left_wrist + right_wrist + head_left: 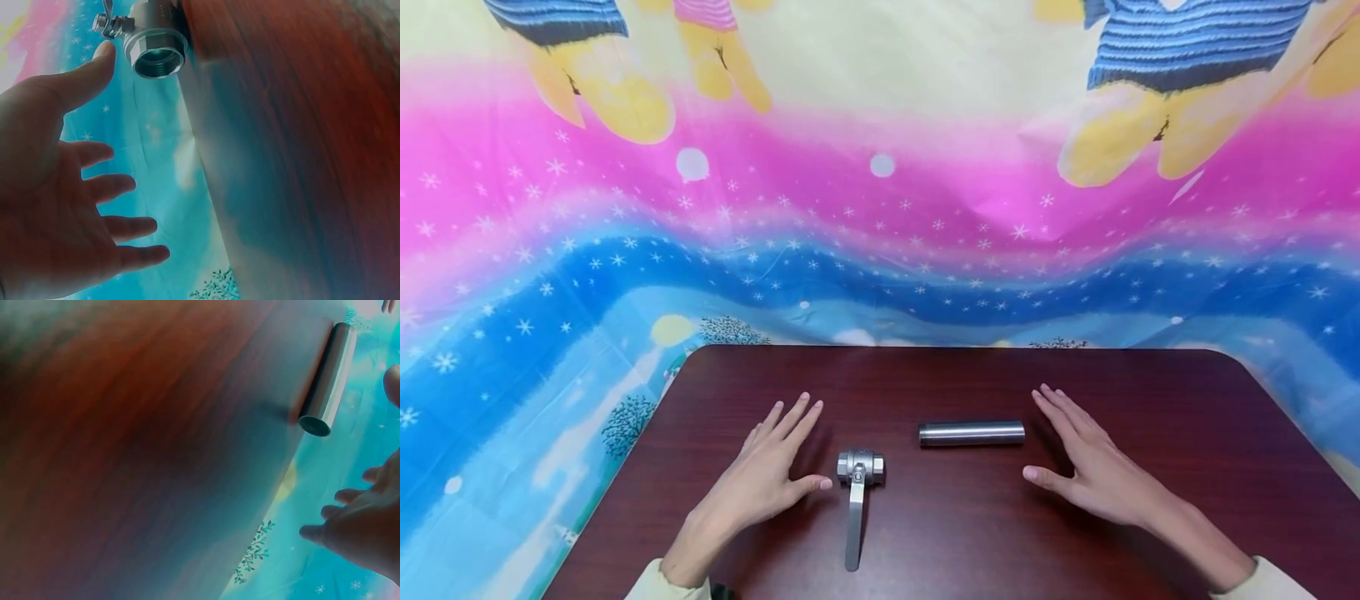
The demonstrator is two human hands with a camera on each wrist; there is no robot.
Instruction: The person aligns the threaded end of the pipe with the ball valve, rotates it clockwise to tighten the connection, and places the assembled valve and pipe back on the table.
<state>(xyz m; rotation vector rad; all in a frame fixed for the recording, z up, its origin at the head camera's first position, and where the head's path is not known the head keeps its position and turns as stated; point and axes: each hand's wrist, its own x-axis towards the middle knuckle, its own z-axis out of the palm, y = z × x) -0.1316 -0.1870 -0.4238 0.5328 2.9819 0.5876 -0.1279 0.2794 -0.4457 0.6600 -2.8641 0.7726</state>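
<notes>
A steel ball valve (861,468) with a long flat lever lies on the table, the lever pointing toward the near edge. In the left wrist view the valve (156,47) shows a threaded opening. My left hand (762,471) is just left of it, fingers spread, thumb tip close to the valve body and holding nothing. Further right lies a short metal pipe (972,433), set crosswise. Its hollow end faces the camera in the right wrist view, where the pipe (328,381) appears at upper right. My right hand (1101,471) is right of the pipe, fingers extended, apart from it.
The dark red-brown wooden table (955,533) has rounded far corners. Behind and to the left of it hangs a printed cloth (880,217) in pink, blue and cream. A small dark object (722,592) shows by the left sleeve at the bottom edge.
</notes>
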